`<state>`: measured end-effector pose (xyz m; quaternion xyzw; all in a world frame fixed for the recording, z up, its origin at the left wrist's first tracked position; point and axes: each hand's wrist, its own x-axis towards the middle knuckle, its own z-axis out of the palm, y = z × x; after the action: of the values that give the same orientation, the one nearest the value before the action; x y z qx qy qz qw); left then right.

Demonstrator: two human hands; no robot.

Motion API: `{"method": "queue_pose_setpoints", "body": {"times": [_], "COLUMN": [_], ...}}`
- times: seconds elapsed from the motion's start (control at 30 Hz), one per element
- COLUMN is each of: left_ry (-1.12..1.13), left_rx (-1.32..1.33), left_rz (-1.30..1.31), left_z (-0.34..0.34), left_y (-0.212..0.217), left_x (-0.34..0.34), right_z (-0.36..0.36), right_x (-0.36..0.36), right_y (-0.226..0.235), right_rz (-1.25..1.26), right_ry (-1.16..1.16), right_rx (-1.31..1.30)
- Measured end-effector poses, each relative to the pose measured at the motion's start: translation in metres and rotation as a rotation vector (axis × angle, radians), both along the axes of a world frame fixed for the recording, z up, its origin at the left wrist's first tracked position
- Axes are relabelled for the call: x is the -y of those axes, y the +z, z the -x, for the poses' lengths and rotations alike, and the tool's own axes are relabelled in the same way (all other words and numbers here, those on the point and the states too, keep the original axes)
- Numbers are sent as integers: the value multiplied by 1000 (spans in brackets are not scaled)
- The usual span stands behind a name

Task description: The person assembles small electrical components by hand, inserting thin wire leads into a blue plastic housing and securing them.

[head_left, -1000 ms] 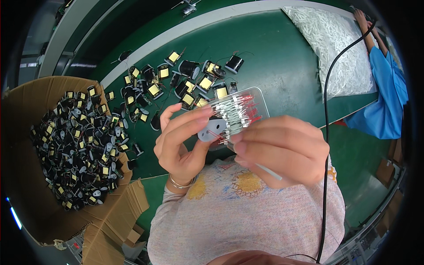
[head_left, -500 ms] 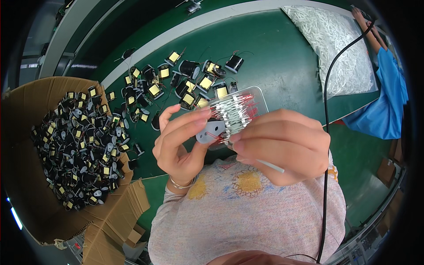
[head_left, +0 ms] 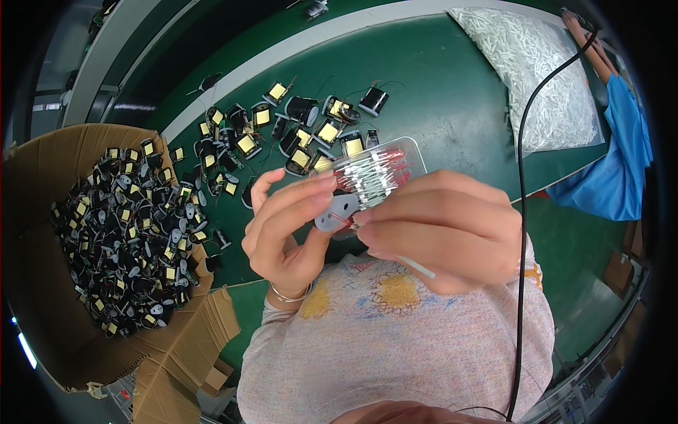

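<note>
Small grey part (head_left: 337, 210) with a rounded flat plate being held up over the green worktop (head_left: 452, 99), just in front of a clear tray (head_left: 413, 150) of white-sleeved, red-tipped leads (head_left: 371, 177); left hand (head_left: 286, 226) closing thumb and fingers on the part's left side; right hand (head_left: 441, 230) pinching at its right edge, grip shut, a thin white sleeve (head_left: 417, 266) poking out beneath; lying beyond, scattered black coils with yellow tape (head_left: 296, 131); sitting at left, a cardboard box (head_left: 42, 311) heaped with more; resting far right, a bag of white tubes (head_left: 537, 63) beside a blue sleeve (head_left: 614, 162).
</note>
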<state>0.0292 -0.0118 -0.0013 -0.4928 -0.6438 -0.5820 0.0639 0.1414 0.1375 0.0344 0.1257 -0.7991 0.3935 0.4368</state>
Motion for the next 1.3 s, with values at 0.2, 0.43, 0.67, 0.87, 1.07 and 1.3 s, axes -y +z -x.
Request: {"method": "queue_pose_setpoints", "body": {"times": [0.2,0.43,0.67,0.87,1.07,1.3], "left_ry": [-90,-332,-242,-198,-100,-211], "left_rx": [-55,543,448,169,158,145], "left_rz": [140,-136,-34,47,-32,106], "left_z": [1,-9,-11,-10,-13,2], "left_y": [11,-2,2,14,13,25], "left_x": [3,-4,2,-6,-12,-14], "right_z": [2,-1,-8,0,8,24], "right_x": [4,-10,-3,-19,-6,-38], "right_y": [-6,4,2,1,-17,-2], "right_rz": [42,166,-121,-78,-48,-72], "right_ry": [-67,42,-108,-25,-129,147], "right_rx": [0,256,128,180,4,138]}}
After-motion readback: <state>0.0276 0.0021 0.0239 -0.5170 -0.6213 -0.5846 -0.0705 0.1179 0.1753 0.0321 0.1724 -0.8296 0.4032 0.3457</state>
